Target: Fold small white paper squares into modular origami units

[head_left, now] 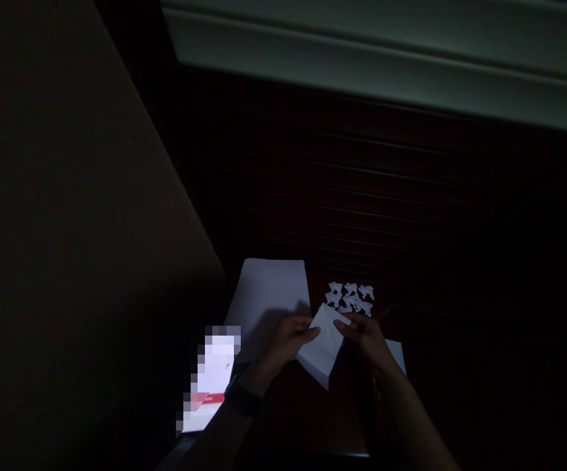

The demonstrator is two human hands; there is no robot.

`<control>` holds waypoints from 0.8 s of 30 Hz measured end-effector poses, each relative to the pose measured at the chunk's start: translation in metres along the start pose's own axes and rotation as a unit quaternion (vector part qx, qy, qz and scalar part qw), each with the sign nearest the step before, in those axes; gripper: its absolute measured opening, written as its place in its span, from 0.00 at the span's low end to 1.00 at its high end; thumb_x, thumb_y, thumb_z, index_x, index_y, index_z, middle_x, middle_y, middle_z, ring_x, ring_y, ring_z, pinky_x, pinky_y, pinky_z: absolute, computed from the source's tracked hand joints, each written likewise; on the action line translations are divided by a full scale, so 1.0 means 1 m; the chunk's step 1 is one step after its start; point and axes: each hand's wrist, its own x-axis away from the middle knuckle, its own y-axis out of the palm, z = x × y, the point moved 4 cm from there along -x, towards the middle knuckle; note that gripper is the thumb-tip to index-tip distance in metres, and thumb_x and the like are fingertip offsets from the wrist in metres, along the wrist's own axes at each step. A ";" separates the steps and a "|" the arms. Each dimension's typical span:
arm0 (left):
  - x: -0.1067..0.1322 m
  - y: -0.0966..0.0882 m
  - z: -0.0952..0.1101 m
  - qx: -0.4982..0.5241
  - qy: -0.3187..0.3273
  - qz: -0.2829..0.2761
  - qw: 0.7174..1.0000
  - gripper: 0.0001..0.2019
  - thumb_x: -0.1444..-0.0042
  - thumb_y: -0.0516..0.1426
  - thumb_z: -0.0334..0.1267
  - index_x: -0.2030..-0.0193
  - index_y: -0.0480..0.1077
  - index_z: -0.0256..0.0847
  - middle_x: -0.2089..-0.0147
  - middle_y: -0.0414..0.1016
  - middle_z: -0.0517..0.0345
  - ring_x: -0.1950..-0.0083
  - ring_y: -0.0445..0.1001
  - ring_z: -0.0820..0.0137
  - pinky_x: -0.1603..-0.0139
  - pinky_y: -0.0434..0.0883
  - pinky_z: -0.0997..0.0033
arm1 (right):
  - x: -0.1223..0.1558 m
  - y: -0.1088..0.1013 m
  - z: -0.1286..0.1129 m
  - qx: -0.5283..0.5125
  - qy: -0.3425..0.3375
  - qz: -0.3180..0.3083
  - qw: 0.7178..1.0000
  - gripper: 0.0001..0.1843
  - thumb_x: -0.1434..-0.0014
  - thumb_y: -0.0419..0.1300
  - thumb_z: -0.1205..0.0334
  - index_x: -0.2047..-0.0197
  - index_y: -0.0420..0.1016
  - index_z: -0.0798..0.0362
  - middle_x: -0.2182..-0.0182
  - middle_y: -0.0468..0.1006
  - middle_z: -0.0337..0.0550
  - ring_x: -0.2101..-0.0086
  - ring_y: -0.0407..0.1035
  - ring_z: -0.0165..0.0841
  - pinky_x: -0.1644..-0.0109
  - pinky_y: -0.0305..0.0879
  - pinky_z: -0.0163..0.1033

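Note:
A creased white sheet of paper [327, 339] is held up between my hands, tilted, with a fold along its lower edge. My left hand [291, 333] pinches its left side, thumb on top. On the right side, my right hand [362, 332] grips it the same way, thumb on the near face. The fingers behind the paper are partly hidden. Just beyond it, several small folded white paper pieces [350, 296] lie in rows on the dark table. A dark band circles my left wrist.
A stack of white paper [276, 288] lies to the left of my hands. A bright, partly pixelated screen [215, 373] stands at the lower left. Another white sheet [395, 354] shows behind my right forearm. A dark slatted surface [362, 170] rises beyond the table; the room is dim.

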 end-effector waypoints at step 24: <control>-0.007 -0.018 -0.003 0.023 0.081 0.179 0.980 0.16 0.55 0.62 0.43 0.61 0.73 0.36 0.61 0.78 0.48 0.65 0.76 0.64 0.70 0.71 0.72 | 0.008 0.015 0.004 0.006 0.029 -0.061 0.998 0.33 0.58 0.68 0.59 0.48 0.63 0.50 0.74 0.74 0.37 0.74 0.74 0.37 0.69 0.71 0.43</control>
